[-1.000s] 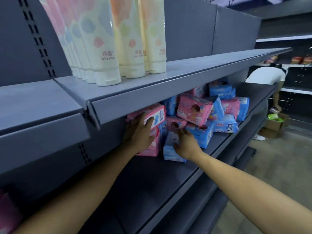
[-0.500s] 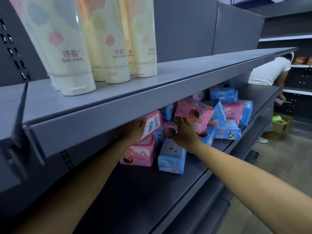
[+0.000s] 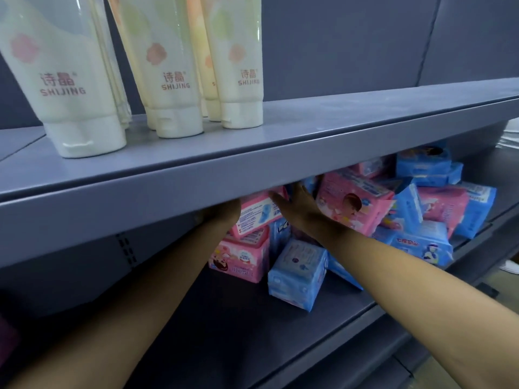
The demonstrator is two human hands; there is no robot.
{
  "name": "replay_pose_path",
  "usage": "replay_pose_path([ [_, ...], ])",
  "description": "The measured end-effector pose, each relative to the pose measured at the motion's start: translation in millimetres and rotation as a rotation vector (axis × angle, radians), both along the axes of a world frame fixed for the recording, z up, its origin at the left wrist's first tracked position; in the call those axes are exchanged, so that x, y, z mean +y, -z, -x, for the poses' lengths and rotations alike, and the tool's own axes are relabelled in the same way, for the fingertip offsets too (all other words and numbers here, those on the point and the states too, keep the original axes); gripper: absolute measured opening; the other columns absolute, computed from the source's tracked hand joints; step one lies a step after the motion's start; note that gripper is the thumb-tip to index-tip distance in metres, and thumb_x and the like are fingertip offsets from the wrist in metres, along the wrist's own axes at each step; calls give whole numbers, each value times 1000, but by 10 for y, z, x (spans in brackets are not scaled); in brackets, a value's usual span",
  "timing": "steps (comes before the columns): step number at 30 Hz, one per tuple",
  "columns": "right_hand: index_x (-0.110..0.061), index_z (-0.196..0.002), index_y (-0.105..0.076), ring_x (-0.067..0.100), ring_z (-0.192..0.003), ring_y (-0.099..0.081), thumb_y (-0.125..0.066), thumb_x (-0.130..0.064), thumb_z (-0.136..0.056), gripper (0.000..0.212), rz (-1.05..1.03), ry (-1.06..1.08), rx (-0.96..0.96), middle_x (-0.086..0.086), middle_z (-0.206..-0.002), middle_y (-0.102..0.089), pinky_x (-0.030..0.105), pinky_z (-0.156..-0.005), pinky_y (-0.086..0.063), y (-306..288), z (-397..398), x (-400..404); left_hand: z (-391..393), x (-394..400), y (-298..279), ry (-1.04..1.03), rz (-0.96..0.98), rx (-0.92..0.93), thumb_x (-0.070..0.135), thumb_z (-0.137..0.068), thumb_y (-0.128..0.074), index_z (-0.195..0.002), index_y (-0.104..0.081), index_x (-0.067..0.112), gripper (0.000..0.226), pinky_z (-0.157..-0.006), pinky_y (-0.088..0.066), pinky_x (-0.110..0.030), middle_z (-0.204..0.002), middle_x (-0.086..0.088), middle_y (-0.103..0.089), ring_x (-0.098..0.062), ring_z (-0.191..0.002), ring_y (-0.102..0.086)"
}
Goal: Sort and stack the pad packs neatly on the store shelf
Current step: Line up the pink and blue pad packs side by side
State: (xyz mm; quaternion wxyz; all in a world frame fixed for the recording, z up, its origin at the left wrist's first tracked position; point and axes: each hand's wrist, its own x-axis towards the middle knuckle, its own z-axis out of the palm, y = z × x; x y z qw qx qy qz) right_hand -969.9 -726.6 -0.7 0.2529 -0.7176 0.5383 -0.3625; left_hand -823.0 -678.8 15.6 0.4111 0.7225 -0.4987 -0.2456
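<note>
Left hand (image 3: 224,211) grips the tilted pink pack (image 3: 257,214) — right hand (image 3: 297,206) lies flat, fingers straight. Loose pile (image 3: 407,209) may slide off the shelf (image 3: 280,327).

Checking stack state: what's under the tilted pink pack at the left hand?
Under the tilted pink pad pack sits another upright pink pad pack on the grey lower shelf. The grey upper shelf hides the left hand fingers and anything behind.
</note>
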Motion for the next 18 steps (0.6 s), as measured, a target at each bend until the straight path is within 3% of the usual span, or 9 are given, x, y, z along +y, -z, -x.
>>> replay_pose_path([
  [2,-11,-145,-30,30,-133,-40,-55,-40,-92,65,-53,-10,-64,12,-147,-40,31,-105,-33,-17,-65,-55,0,0,20,-46,-23,32,28,-104,-34,-138,-43,6,41,-83,-42,-12,-139,-16,-48,-30,-127,-45],
  [4,-12,-144,-30,33,-131,-42,-52,-42,-93,63,-118,-19,-80,13,-146,-42,33,-103,-35,-14,-105,-88,-10,-8,32,-49,7,20,30,-104,-35,-130,-50,5,39,-89,-43,-26,-131,-15,-55,-31,-120,-51],
  [6,-12,-144,-31,34,-130,-42,-50,-44,-94,62,-148,-29,-102,14,-145,-42,35,-103,-36,11,-113,-99,3,7,40,-45,21,10,31,-103,-35,-121,-55,4,38,-82,-41,-34,-121,-17,-60,-33,-112,-56],
  [11,-9,-137,-41,33,-121,-50,-51,-45,-93,58,-134,-24,-198,15,-137,-50,31,-93,-40,24,-43,-101,7,88,70,-66,-4,46,35,-100,-39,-117,-54,2,40,-64,-39,-29,-99,-21,-60,-25,-79,-58],
  [15,-5,-134,-44,34,-119,-52,-49,-41,-95,54,-141,-14,-271,18,-134,-52,37,-96,-43,-19,-10,-87,45,190,35,-26,50,42,31,-100,-43,-126,-50,3,38,-72,-44,-31,-112,-22,-61,-32,-97,-62],
  [18,-2,-130,-47,31,-111,-56,-52,-40,-94,52,-154,-29,-327,16,-125,-57,39,-91,-44,-42,19,-59,53,276,26,-23,112,17,28,-99,-47,-133,-43,3,42,-74,-45,-29,-115,-12,-58,-20,-94,-58],
])
